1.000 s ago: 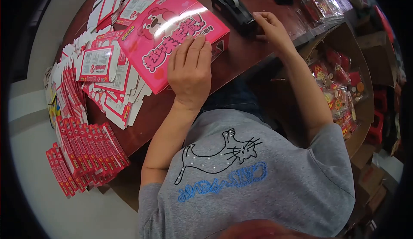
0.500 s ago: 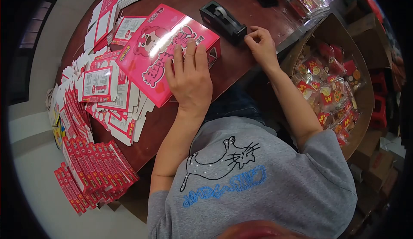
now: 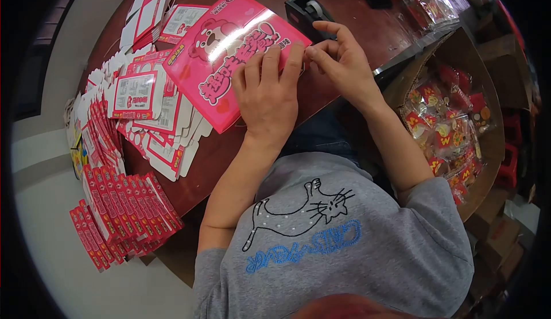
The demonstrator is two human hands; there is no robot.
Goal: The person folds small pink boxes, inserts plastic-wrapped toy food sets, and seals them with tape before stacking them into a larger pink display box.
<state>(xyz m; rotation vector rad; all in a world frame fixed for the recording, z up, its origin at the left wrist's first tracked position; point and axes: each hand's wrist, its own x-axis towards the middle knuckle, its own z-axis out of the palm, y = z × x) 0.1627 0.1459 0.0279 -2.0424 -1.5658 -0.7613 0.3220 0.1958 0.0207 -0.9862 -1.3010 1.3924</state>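
Note:
A pink cardboard box (image 3: 227, 43) with a bear's head and large lettering lies tilted on the table. My left hand (image 3: 267, 92) rests on its near right part, fingers stretched over the printed top. At the box's right edge is my right hand (image 3: 347, 66), thumb and fingertips drawn together close to my left fingertips. Whatever is in that pinch, if anything, is too small to make out. Just behind my right hand stands a black tape dispenser (image 3: 301, 10) with a light roll in it, partly covered by the fingers.
Flat printed cartons (image 3: 135, 96) lie heaped on the dark red table (image 3: 192, 190) at left. Rows of small pink boxes (image 3: 123, 210) stand at its near left corner. To the right, an open carton (image 3: 488, 164) holds several clear packets (image 3: 450, 135).
My right hand has moved left from the tape dispenser to the box's edge. My left hand stays on the box, its fingers slightly nearer the right edge. The whole view has shifted a little.

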